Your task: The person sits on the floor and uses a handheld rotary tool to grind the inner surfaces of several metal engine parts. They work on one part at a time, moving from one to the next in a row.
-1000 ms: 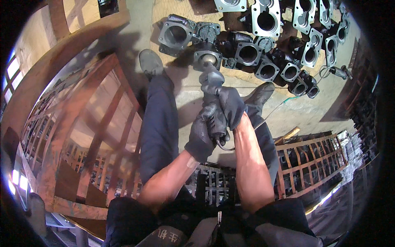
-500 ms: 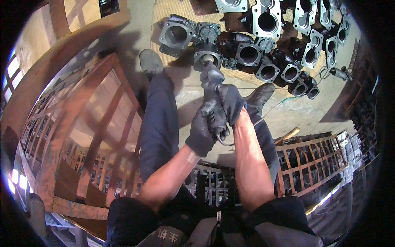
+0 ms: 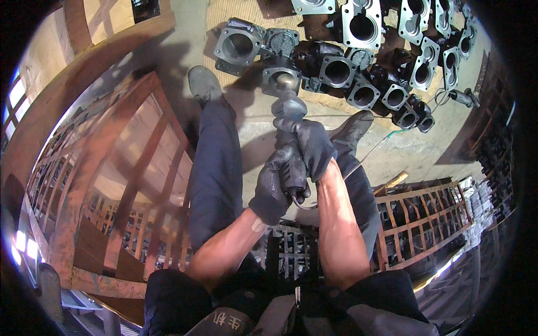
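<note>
Both my hands wear dark gloves and grip a grey hand-held power grinder (image 3: 289, 124) that points away from me. My left hand (image 3: 274, 182) wraps the rear handle, where a cable leaves. My right hand (image 3: 311, 147) clasps the body further forward. The tool's head rests on a dark cast metal housing (image 3: 279, 78) on the floor between my shoes. More housings with round bores (image 3: 337, 70) lie just beyond it.
Several grey and black castings (image 3: 414, 33) are spread over the concrete floor ahead. A rusty metal crate (image 3: 112, 185) stands at my left and another rack (image 3: 426, 224) at my right. A second power tool (image 3: 464, 98) lies at far right.
The grinder and both hands have shifted only slightly over the housing; the grip is unchanged.
</note>
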`<state>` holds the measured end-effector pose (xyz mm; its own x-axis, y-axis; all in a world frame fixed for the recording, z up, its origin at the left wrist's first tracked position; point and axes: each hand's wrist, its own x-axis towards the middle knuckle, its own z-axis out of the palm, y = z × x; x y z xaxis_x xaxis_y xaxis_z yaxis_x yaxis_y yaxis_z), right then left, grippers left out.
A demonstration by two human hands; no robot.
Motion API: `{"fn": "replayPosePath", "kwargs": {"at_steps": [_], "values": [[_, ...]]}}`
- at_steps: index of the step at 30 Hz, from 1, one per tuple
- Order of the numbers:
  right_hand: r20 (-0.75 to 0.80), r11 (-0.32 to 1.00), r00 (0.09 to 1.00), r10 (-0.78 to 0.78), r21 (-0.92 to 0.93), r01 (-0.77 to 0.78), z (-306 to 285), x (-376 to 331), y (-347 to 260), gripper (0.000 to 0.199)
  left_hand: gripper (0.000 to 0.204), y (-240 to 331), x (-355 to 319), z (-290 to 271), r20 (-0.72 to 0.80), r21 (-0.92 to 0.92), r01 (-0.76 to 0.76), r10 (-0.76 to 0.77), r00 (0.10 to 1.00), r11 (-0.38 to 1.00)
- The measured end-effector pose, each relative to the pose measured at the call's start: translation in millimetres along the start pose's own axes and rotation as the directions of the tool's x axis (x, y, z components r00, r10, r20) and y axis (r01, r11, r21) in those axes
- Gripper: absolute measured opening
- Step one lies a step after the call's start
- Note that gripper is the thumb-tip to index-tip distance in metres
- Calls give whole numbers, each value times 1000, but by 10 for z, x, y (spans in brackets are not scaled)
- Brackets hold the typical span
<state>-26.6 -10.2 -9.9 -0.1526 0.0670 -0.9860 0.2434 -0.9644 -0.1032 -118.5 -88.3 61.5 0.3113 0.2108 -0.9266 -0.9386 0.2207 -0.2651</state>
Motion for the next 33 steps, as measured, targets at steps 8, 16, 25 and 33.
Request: {"fn": "replayPosePath", "kwargs": {"at_steps": [8,16,25,33], "values": [[18,979,991,134,150,-135,81,-82,-96,25,23,-38,16,-106,27,48,-34,33,999,998],[71,969,994,-81,-228,95,-91,292,20,20,24,79,368,-91,-12,55,-36,37,999,998],[63,989,995,-76,-119,83,14,-91,-48,19,28,-8,92,-171,-4,-4,21,-21,1000,1000],[105,902,980,-168,-386,196,-70,70,197,21,26,1,37,-169,6,-36,42,-42,999,998]]}}
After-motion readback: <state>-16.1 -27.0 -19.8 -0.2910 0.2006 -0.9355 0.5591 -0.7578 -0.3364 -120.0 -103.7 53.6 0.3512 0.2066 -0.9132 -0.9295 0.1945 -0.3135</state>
